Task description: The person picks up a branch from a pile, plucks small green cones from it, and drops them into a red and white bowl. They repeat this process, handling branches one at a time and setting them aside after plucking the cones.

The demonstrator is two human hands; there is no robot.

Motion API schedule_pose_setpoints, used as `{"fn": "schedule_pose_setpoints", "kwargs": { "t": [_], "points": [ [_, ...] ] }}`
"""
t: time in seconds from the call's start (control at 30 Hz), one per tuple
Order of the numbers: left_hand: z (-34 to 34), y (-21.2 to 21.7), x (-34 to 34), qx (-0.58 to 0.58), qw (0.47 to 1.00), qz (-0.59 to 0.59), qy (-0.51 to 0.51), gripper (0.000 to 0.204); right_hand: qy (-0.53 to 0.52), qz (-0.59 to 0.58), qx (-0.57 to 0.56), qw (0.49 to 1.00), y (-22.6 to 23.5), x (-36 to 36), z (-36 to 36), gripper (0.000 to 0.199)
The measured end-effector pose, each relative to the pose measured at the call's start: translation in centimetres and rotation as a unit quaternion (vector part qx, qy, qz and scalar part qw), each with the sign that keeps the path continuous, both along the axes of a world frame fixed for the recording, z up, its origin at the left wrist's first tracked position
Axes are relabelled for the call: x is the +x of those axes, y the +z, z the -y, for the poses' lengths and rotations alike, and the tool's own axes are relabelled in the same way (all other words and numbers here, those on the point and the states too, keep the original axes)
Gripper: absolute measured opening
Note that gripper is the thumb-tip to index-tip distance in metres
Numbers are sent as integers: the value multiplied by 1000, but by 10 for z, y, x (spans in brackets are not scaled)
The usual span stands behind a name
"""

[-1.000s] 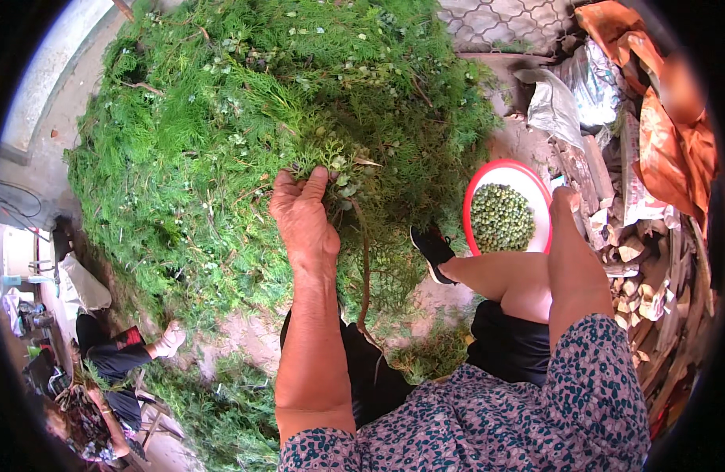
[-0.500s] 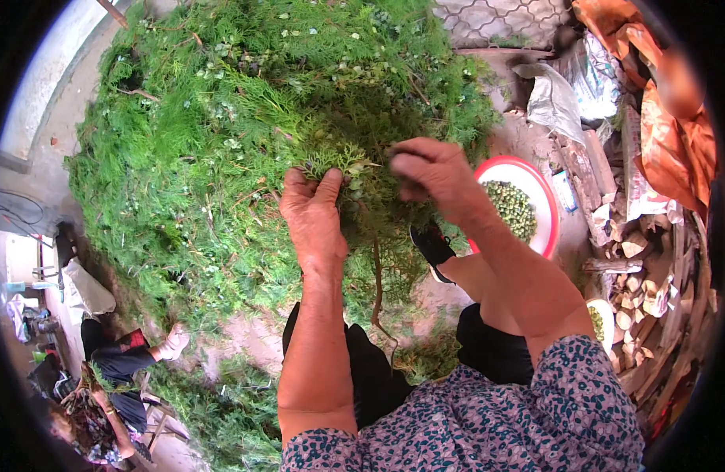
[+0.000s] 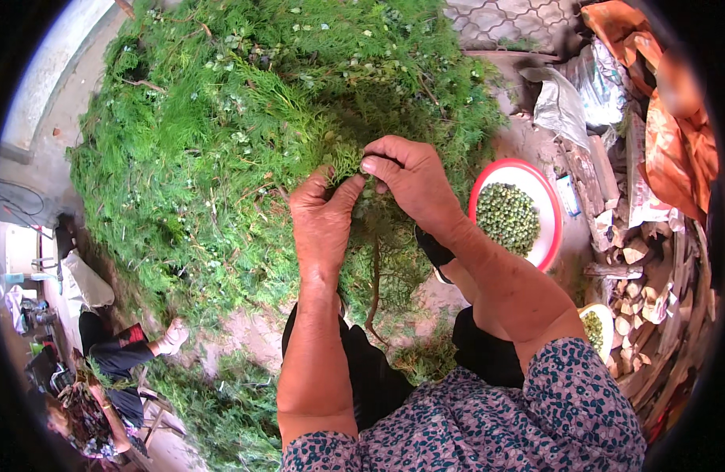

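Between my hands is a leafy evergreen sprig (image 3: 345,160) with flat, scaly fronds. My left hand (image 3: 323,208) pinches its lower part between thumb and fingers. My right hand (image 3: 410,177) is closed too, thumb against forefinger at the sprig's right side; whatever it pinches is too small to make out. Both hands hover over a big heap of cut green branches (image 3: 197,157) dotted with pale cones. To the right of my right forearm stands a white basin with a red rim (image 3: 556,216), holding many small green cones (image 3: 507,219).
A smaller pale bowl (image 3: 606,318) with green cones sits right of my right elbow. Split firewood (image 3: 634,291), sacks (image 3: 559,102) and an orange cloth (image 3: 673,149) line the right side. Another person (image 3: 103,393) sits at lower left, handling a sprig.
My right hand has moved left and in, from apart beside the sprig to right up against it. The left hand still grips the sprig. The basin's cones show more fully.
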State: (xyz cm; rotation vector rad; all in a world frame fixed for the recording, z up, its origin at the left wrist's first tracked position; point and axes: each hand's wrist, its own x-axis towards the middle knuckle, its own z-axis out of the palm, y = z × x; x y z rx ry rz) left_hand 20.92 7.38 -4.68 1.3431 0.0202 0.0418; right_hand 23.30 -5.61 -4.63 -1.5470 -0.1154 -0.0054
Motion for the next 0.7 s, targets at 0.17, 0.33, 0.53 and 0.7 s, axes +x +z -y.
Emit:
{"fn": "schedule_pose_setpoints", "kwargs": {
  "t": [0.17, 0.33, 0.53, 0.7],
  "points": [
    [-5, 7, 1, 58, 997, -42, -24, 16, 74, -117, 60, 989, 8, -1, 3, 12],
    [-3, 0, 6, -183, 978, -80, 65, 8, 100, -178, 276, 939, 3, 4, 14, 14],
    [-8, -8, 10, -178, 974, -88, 106, 10, 100, -133, 109, 980, 9, -9, 16, 19],
    [1, -10, 9, -160, 982, -54, 80, 9, 56, -48, -9, 997, -2, -12, 0, 20]
  ]
}}
